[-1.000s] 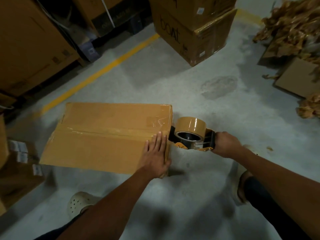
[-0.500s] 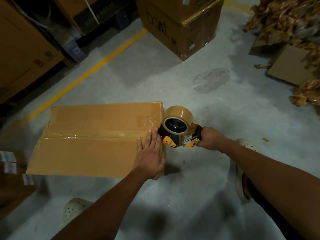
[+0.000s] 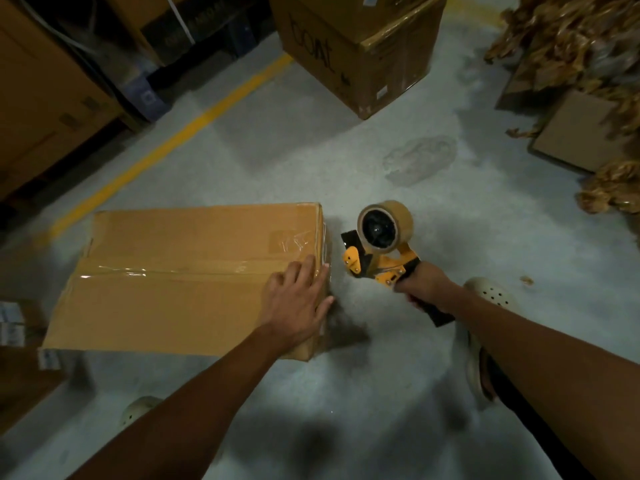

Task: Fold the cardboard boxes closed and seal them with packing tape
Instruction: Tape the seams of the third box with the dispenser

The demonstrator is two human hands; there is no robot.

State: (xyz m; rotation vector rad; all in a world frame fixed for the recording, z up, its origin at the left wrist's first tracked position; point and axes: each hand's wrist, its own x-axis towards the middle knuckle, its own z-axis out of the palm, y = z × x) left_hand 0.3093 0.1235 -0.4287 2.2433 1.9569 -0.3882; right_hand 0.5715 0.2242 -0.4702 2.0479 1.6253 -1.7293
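A closed brown cardboard box [image 3: 180, 278] lies on the concrete floor, with a strip of clear tape running along its centre seam. My left hand [image 3: 298, 299] rests flat on the box's right end, fingers straight over the tape end. My right hand [image 3: 424, 289] grips the handle of a yellow and black tape dispenser [image 3: 377, 251] loaded with a brown tape roll. The dispenser hangs just right of the box, apart from it.
A large taped box [image 3: 363, 46] stands at the back centre. Stacked boxes [image 3: 45, 95] line the left behind a yellow floor line [image 3: 173, 140]. Crumpled brown paper [image 3: 571, 39] and flat cardboard [image 3: 575, 133] lie at the right. A small box [image 3: 20, 358] sits at the left edge.
The tape dispenser has pulled away from the box's right edge and tilted up, leaving a gap. My left hand stays pressed on the box end.
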